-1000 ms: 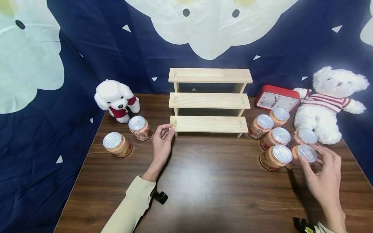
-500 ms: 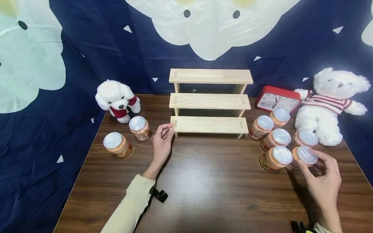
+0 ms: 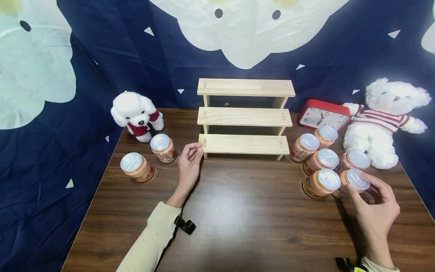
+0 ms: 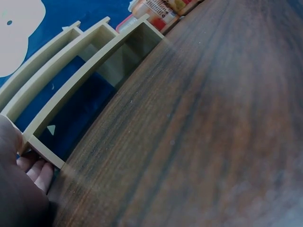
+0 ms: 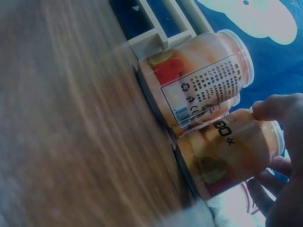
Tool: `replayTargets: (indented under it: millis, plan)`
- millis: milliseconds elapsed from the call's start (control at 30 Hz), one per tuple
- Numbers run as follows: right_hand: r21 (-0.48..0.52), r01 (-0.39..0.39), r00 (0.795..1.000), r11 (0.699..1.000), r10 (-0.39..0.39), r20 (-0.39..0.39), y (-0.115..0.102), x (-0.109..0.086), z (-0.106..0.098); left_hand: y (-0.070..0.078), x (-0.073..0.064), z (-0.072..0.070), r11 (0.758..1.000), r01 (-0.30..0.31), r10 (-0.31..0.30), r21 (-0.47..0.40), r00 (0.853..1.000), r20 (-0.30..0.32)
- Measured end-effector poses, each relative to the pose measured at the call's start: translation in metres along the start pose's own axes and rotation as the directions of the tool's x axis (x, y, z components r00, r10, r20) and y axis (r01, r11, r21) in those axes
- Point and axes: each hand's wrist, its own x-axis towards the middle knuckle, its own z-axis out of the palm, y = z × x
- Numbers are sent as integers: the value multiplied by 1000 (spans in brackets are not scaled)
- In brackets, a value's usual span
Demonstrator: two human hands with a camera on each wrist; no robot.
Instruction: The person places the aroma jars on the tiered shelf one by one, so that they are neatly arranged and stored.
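My left hand (image 3: 188, 165) grips the left end of the lowest step of a three-tier wooden display rack (image 3: 242, 144). In the left wrist view its fingers (image 4: 41, 174) bend round the rack's front corner. On the right, my right hand (image 3: 377, 204) holds an orange jar (image 3: 355, 180) with a silvery lid, thumb on one side of its upper part and fingers on the other. That jar (image 5: 227, 153) stands upright on the table, close beside another labelled jar (image 5: 199, 80) in the right wrist view. Several similar jars (image 3: 321, 184) stand grouped around it.
Two more jars (image 3: 137, 167) stand at the left, in front of a white plush dog (image 3: 134, 109). A red clock (image 3: 324, 114) and a white teddy bear (image 3: 378, 124) sit behind the right group. A dark blue patterned cloth (image 3: 119, 49) hangs behind the wooden table (image 3: 238, 226).
My right hand has moved slightly left and its thumb and fingers have closed in on the jar's top. My left hand stays at the rack's end.
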Motion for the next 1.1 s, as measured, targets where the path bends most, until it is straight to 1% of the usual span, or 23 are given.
replayTargets:
  millis: [33, 133, 267, 333, 433, 500, 600, 767, 867, 1000, 1100]
  plan:
    - [7, 4, 1000, 1000, -4, -6, -1, 0, 0, -1, 0, 0, 1000, -1, 1, 0, 1000, 3]
    - [70, 14, 998, 997, -9, -64, -6, 2, 0, -1, 1, 0, 1000, -1, 1, 8, 1000, 8]
    - [137, 31, 987, 990, -9, -159, -25, 3, 2, -2, 1, 0, 1000, -3, 3, 9, 1000, 4]
    - [116, 40, 983, 992, -18, -181, -37, 2, 3, -1, 0, 0, 1000, -1, 1, 7, 1000, 6]
    - [134, 61, 975, 989, -30, -221, -50, 2, 4, -2, 1, 0, 1000, -2, 2, 4, 1000, 2]
    - [171, 88, 967, 981, -43, -249, -56, 2, 5, -4, 2, 0, 1000, -4, 4, 8, 1000, 1]
    - [251, 143, 956, 957, -68, -287, -62, 4, 6, -5, 1, -1, 1000, -10, 10, 14, 1000, -2]
    - [314, 212, 944, 926, -110, -311, -75, 10, 7, 0, 0, 0, 1000, -3, 3, 27, 1000, 0]
    - [341, 233, 941, 911, -122, -317, -83, 14, 7, 3, 0, 1, 1000, 2, -2, 29, 1000, 5]
    - [373, 254, 942, 893, -141, -304, -95, 18, 10, 6, 0, 1, 999, 12, -12, 29, 1000, -3]
    - [415, 265, 947, 870, -154, -281, -108, 21, 15, 6, -1, 1, 1000, 9, -9, 20, 1000, -1]
